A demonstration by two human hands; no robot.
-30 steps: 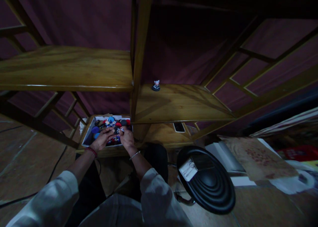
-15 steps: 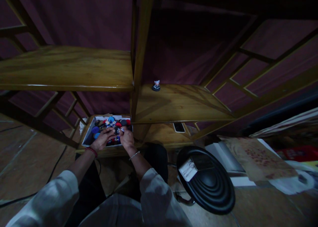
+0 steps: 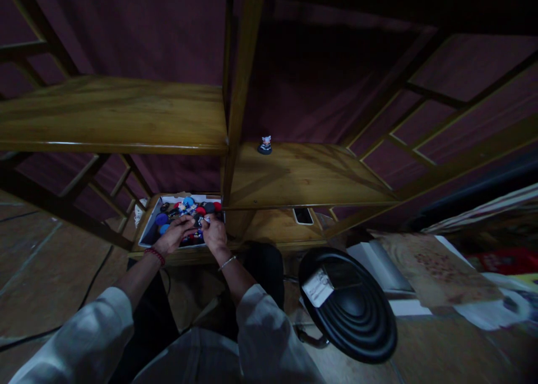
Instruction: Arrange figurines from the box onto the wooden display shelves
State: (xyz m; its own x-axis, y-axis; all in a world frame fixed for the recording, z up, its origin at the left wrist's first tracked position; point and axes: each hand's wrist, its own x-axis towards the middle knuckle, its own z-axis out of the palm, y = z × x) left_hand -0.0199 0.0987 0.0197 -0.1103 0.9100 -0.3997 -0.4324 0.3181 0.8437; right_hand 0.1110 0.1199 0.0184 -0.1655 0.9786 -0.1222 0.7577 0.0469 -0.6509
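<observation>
Both of my hands are together over a white box point(image 3: 148, 234) of small colourful figurines on the lower left shelf. My left hand point(image 3: 173, 234), with a red bead bracelet at the wrist, has its fingers closed on a small figurine point(image 3: 199, 220) with a dark base. From the other side my right hand point(image 3: 215, 234), wearing a thin silvery bracelet, grips the same figurine. Its details are small and partly hidden by my fingers. Around it in the box lie blue, red, purple and black pieces. Another small figurine point(image 3: 264, 145) stands upright on a dark base on the middle right shelf.
A wooden post point(image 3: 240, 81) divides the shelving. A phone point(image 3: 303, 216) lies on the lower right shelf. On the right, a black round stool point(image 3: 357, 317) carries a small box point(image 3: 318, 287). Cardboard point(image 3: 437, 266) and packaging lie beyond it; a cable point(image 3: 94, 280) runs along the left floor.
Almost nothing differs. Both hands stay over the box with the small figurine between them; the view has shifted very slightly.
</observation>
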